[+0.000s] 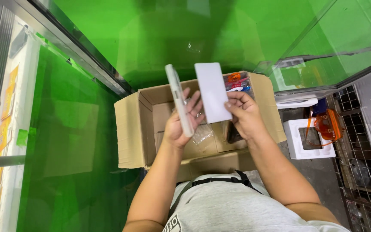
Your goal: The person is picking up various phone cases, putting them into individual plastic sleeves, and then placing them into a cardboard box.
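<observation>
My left hand (pixel 180 124) grips the white case (pixel 177 99), right hand (pixel 244 115) pinches the white card (pixel 213 92) — best kept level above the box (pixel 129 129)

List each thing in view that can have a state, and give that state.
cardboard box: flaps open, clear plastic wrappers inside
white flat box: held tilted in right hand
slim white piece: held edge-on in left hand
orange case: on the white foam tray
</observation>
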